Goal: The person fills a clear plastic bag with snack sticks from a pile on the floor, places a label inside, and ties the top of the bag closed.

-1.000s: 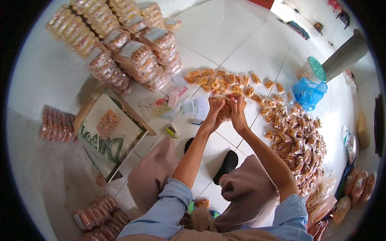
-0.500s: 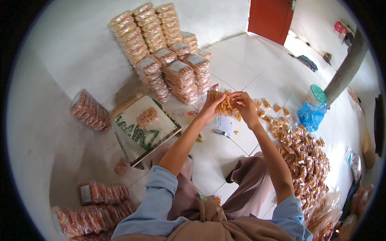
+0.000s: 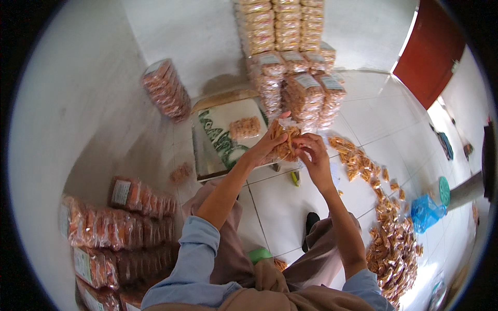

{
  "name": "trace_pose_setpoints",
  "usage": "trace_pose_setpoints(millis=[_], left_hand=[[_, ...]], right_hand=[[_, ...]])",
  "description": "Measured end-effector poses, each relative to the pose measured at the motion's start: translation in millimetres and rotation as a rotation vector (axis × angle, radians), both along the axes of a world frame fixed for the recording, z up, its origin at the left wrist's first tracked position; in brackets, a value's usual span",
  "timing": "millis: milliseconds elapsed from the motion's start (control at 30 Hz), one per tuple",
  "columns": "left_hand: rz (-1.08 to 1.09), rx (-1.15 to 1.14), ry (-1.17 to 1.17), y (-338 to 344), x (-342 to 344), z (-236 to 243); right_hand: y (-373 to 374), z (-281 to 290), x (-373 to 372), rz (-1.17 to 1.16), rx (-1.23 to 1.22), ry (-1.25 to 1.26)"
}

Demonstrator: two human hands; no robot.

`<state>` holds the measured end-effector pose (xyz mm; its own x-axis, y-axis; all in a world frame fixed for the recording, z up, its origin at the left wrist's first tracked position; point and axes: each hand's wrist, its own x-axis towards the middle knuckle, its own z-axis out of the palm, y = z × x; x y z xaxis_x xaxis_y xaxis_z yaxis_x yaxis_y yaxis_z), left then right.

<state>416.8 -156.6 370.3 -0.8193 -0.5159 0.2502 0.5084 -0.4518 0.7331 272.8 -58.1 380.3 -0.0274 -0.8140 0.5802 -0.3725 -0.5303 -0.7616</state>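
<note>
A clear plastic bag of orange-brown snack sticks (image 3: 286,146) is held up in front of me. My left hand (image 3: 267,147) is wrapped round its left side, the thumb across the front. At the bag's right edge, the bent fingers of my right hand (image 3: 315,155) pinch together on it. Beyond my left hand lies a low box-like stand (image 3: 218,115) with a pale, green-printed top, and a single pack of snacks (image 3: 245,127) rests on that top.
Tall stacks of snack packs (image 3: 303,96) stand against the wall. More bundled packs (image 3: 106,228) fill the lower left, and another bundle (image 3: 166,89) leans by the wall. A large heap of small snack bags (image 3: 391,249) spreads at right, near a blue plastic bag (image 3: 426,212).
My view has swung left, so the stand and stacks appear farther right. Both hands remain on the bag, which is turned somewhat more upright.
</note>
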Motion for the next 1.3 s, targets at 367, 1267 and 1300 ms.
trace_pose_setpoints(millis=[367,1267,1300], left_hand=[[0.195,-0.041,-0.078,-21,118,-11],[0.265,0.411,-0.048,-36,106,-47],[0.285,0.361,-0.098,-34,104,-45]], right_hand=[[-56,19,96,0.198,0.264,0.005],[-57,-25,79,-0.214,-0.137,-0.153],[-53,-16,67,-0.194,-0.045,-0.237]])
